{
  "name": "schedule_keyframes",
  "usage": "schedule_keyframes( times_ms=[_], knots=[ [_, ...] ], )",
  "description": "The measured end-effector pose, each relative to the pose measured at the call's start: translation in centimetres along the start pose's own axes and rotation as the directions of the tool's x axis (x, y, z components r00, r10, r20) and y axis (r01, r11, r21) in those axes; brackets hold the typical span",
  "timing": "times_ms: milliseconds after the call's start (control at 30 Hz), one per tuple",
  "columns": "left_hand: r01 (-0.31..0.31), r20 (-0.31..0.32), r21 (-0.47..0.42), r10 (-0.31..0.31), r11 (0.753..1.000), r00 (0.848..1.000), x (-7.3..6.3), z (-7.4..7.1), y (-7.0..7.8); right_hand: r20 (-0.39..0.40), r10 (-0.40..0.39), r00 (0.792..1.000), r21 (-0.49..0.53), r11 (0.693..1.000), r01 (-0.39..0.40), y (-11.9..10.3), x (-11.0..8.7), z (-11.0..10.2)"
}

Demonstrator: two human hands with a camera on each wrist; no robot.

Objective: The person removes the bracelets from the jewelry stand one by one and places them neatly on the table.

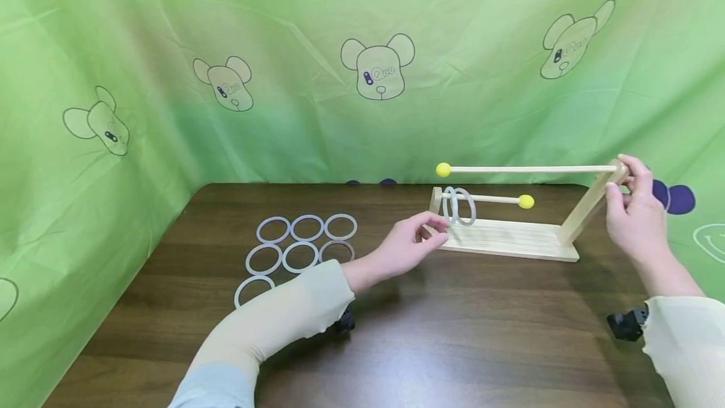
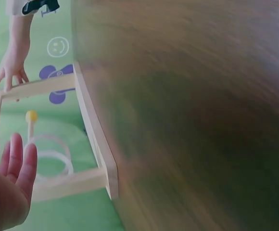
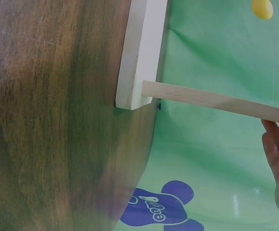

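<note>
A pale wooden stand has a tall post at its right end and a short post at its left. Each post carries a level rod with a yellow ball at its tip. Two pale rings hang on the lower rod, close to the short post. My left hand is right by these rings, its fingers loosely extended and thumb apart in the left wrist view. My right hand grips the top of the tall post, with fingertips against the wood in the right wrist view.
Several bluish and whitish rings lie flat in rows on the brown table, left of the stand; my left sleeve covers part of them. A green cloth with printed bear heads hangs behind the table's far edge.
</note>
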State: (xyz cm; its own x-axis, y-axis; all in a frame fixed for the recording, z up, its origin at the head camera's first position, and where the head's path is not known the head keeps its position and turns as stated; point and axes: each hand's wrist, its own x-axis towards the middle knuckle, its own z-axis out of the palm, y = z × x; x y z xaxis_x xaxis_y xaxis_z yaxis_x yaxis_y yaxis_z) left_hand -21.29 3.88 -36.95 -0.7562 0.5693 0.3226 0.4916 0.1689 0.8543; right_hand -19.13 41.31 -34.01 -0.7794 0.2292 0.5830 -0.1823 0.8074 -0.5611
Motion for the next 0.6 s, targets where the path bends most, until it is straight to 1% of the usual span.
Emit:
schedule_keyframes(
  times_ms=[167, 300, 433, 600],
  knots=[
    [0.000, -0.044, -0.027, -0.001, 1.000, 0.999, 0.9, 1.5, 0.2, 0.000, -0.006, 1.000, 0.001, 1.000, 0.006, 0.0, -0.1, -0.1],
    [0.010, -0.067, -0.034, -0.013, 0.999, 0.998, 1.6, 2.5, -0.1, -0.009, -0.013, 1.000, 0.005, 1.000, 0.013, -0.1, -0.1, 0.0],
    [0.037, -0.091, -0.036, -0.040, 0.999, 0.995, 2.2, 3.4, -0.7, -0.018, -0.014, 1.000, 0.004, 1.000, 0.014, 0.0, -0.1, 0.1],
    [0.079, -0.121, -0.069, -0.087, 0.995, 0.989, 2.8, 4.5, -1.3, -0.011, 0.004, 1.000, -0.001, 1.000, -0.004, 0.0, -0.1, 0.0]
  ],
)
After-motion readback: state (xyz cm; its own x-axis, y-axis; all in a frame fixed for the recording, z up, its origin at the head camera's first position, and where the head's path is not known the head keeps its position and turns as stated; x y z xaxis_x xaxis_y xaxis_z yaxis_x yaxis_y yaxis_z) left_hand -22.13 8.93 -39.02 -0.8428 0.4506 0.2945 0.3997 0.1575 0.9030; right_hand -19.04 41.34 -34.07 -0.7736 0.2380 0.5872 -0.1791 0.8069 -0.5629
